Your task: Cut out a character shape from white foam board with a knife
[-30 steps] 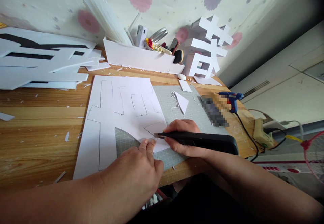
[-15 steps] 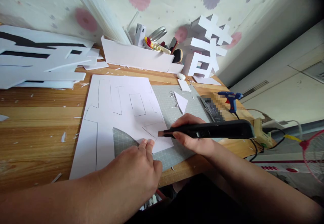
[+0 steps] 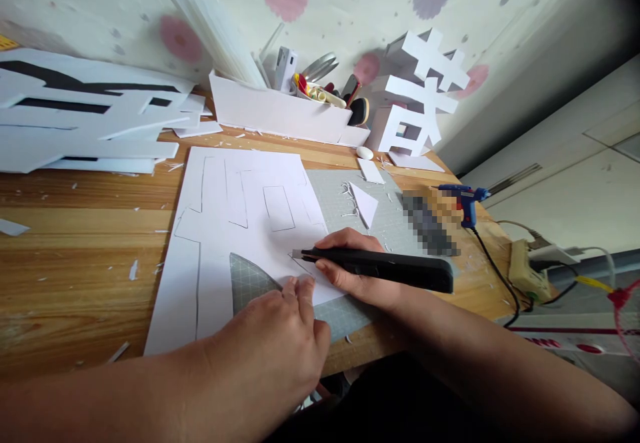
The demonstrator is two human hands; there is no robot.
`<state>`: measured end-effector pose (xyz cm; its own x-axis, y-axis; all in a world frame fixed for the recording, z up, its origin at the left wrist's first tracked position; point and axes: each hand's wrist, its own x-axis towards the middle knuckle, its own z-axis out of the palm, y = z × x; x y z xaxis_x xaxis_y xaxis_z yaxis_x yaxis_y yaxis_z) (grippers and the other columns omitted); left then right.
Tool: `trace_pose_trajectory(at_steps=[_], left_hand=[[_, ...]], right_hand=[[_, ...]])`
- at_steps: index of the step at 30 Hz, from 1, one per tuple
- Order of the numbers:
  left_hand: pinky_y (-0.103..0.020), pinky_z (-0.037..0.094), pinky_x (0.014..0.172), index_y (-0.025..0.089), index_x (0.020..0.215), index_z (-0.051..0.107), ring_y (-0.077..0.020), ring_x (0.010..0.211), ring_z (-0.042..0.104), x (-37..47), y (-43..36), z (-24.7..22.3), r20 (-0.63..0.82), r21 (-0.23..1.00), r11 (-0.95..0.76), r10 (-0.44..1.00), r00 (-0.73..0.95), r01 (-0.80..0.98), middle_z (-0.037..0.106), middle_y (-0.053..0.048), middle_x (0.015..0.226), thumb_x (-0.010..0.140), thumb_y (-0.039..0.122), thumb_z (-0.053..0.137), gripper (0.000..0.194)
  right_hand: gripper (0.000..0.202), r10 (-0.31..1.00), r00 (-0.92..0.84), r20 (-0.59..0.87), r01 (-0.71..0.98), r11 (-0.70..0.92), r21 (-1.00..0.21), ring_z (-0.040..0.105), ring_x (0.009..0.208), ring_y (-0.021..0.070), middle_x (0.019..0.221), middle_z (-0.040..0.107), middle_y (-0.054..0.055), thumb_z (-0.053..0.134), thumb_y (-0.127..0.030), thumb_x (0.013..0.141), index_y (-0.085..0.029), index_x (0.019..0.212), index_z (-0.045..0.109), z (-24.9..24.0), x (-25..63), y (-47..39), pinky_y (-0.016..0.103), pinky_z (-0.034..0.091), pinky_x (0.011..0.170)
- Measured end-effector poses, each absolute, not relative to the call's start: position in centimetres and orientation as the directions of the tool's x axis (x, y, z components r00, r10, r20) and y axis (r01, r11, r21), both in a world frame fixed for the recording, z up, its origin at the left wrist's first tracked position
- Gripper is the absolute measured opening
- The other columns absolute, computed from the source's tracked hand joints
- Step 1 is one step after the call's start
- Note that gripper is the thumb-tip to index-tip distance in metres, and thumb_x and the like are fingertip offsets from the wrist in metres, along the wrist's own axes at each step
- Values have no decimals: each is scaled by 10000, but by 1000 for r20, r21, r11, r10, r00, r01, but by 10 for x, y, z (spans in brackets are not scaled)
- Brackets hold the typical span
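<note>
A white foam board [image 3: 215, 189] with pencilled outlines lies partly on a grey cutting mat [image 3: 340, 316], and a curved cut-out in its near edge exposes the mat. My left hand [image 3: 285, 329] presses down on the board beside this cut-out, its front fingers stretched out. In my right hand [image 3: 353, 284] is a black utility knife [image 3: 400, 269], gripped near its front end. Its blade tip is at the corner of a pencilled line, just beyond my left fingertips; whether it touches the board I cannot tell.
A white triangle offcut [image 3: 365, 204] and shavings lie on the mat. Beyond stand a white organiser box [image 3: 280, 116] and a white built-up character [image 3: 400, 129]. Cut boards [image 3: 55, 123] are stacked at left. A blue glue gun [image 3: 467, 203] and power strip [image 3: 527, 269] sit right.
My right hand has carried the knife leftward and slightly away from me, bringing its tip to the pencilled corner. The view has shifted slightly; my left hand stays pressed on the board.
</note>
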<state>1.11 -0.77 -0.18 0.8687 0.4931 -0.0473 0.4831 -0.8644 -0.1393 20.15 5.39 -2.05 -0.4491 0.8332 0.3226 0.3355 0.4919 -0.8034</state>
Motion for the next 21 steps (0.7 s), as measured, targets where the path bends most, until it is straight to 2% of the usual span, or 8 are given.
trace_pose_trajectory(at_steps=[6,10,14,21], left_hand=[[-420,634,570,72,885,713,-457,1007,741,12,-8,-1,-83,-115,-864,499,863,489,628,-408,1229,952,416,632,360],[-408,640,589,76,843,707,-431,992,751,11,-8,-4,-45,-130,-858,507,861,498,652,-395,1197,941,377,651,321],[-432,657,653,78,805,714,-453,1031,736,10,-9,-8,31,-164,-852,499,866,497,682,-373,1150,894,364,716,299],[-397,644,579,88,796,712,-445,992,749,8,-11,-7,66,-156,-840,516,854,520,681,-364,1147,846,280,762,204]], right_hand=[[198,820,-466,332,383,526,-760,730,755,148,875,773,31,711,-383,895,-215,987,662,-21,200,55,257,585,693],[184,802,-498,330,393,548,-738,711,718,135,835,763,20,701,-374,894,-212,979,674,-19,200,56,242,562,658],[144,768,-527,364,388,599,-701,692,678,124,790,749,9,697,-337,889,-213,958,671,-18,202,57,231,540,631],[113,698,-577,424,364,684,-632,681,649,122,768,736,9,694,-308,894,-212,947,667,-18,211,56,226,530,602]])
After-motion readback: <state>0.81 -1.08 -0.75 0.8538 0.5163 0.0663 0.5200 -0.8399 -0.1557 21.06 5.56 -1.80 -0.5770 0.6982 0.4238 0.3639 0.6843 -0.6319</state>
